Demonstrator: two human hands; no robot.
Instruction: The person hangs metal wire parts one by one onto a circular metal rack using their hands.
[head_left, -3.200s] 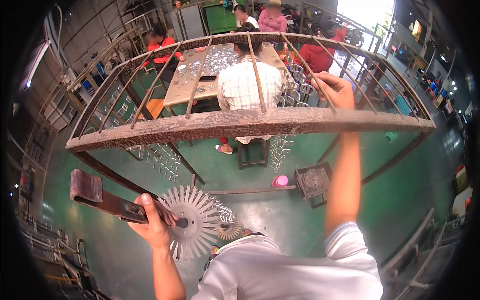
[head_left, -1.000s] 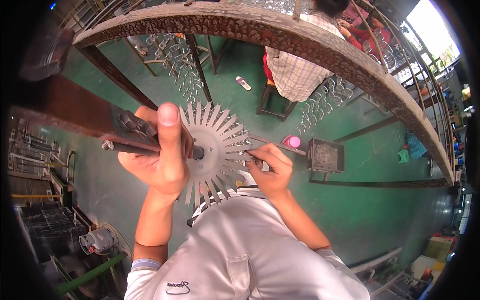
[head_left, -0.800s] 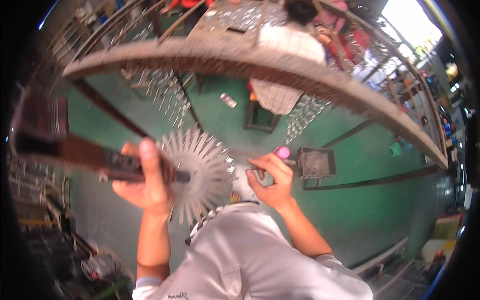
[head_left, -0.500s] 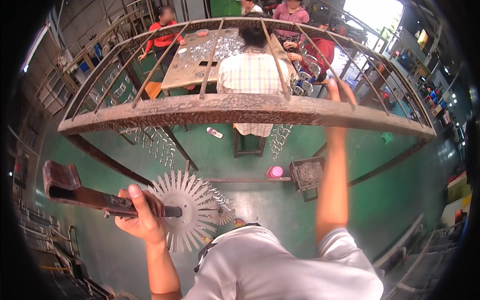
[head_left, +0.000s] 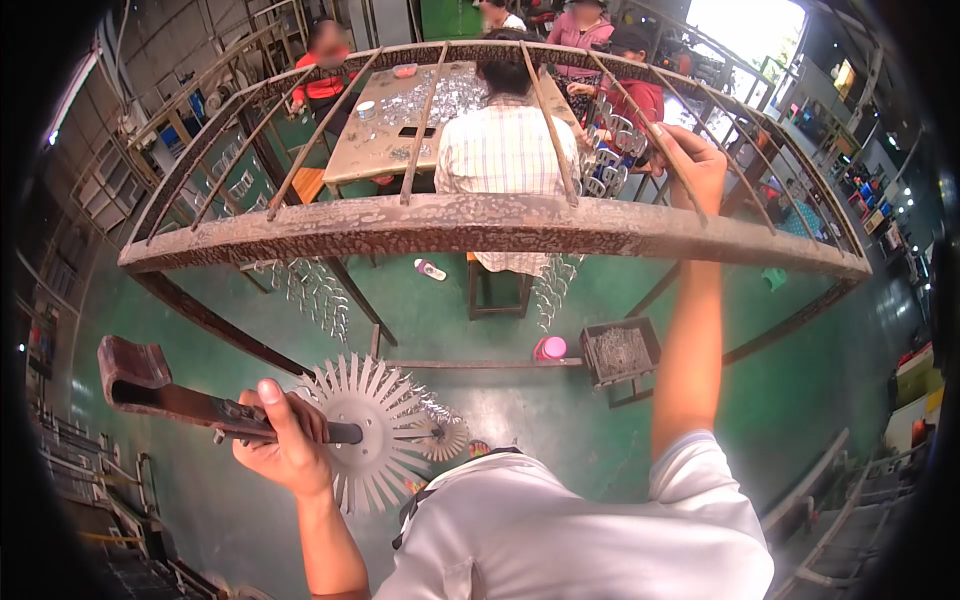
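1. Left hand (head_left: 290, 445): wrapped around the hooked bar (head_left: 185, 402); the toothed wheel (head_left: 372, 437) sits at the bar's inner end, below the rack (head_left: 480, 224).
2. Right hand (head_left: 692, 165): beyond the rack's near edge, fingers narrow beside a thin rod (head_left: 621, 106); whether they grip anything cannot be told.
3. Green floor (head_left: 545, 400): separates wheel from bin (head_left: 618, 350).

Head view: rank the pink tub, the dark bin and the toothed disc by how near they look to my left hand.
1. Toothed disc, immediately right of the left hand.
2. Pink tub, farther right, beyond the disc.
3. Dark bin, right of the tub.
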